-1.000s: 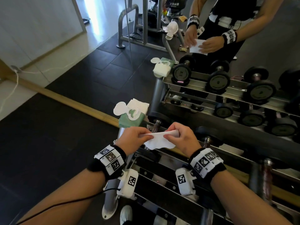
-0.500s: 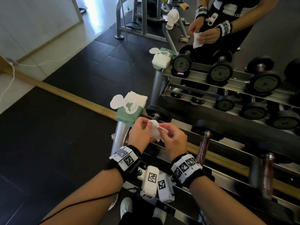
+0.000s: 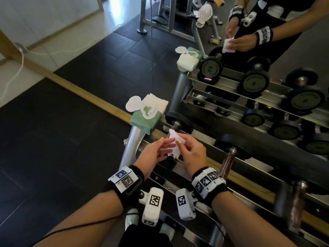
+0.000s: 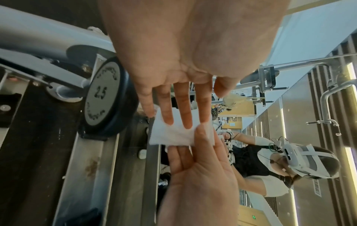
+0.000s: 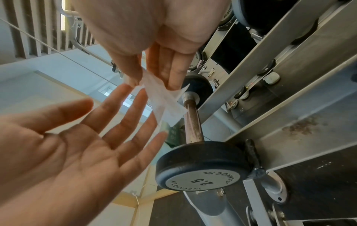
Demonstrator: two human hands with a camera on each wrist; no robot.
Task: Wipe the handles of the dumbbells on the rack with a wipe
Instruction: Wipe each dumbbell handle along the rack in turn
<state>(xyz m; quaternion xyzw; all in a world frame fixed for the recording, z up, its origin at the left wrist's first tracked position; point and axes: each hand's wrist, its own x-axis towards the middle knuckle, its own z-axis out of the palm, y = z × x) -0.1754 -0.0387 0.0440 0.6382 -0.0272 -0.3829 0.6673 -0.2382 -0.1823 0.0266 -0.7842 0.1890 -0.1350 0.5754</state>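
A small white wipe [image 3: 175, 146], folded, hangs between my two hands above the left end of the dumbbell rack [image 3: 201, 168]. My right hand [image 3: 183, 146] pinches it between thumb and fingers [image 5: 170, 76]. My left hand [image 3: 165, 148] is flat, its straight fingers [image 4: 181, 110] lying against the wipe [image 4: 173, 134]. Just below the wipe [image 5: 164, 99] lies the 2.5 dumbbell [image 5: 201, 172] with its rusty handle [image 5: 193, 119]. Neither hand touches that handle. More dumbbells [image 3: 229, 161] lie to the right on the same shelf.
An open green pack of wipes [image 3: 147, 114] sits on the rack's left end, beside the first dumbbell's far weight [image 3: 178, 120]. A mirror [image 3: 267, 50] behind the rack repeats the rack and me. Dark floor mats [image 3: 53, 139] lie to the left.
The wipe went from stretched wide between both hands to folded small. My left fingers have let go and straightened; my right hand keeps the pinch. Both hands have moved left over the first dumbbell.
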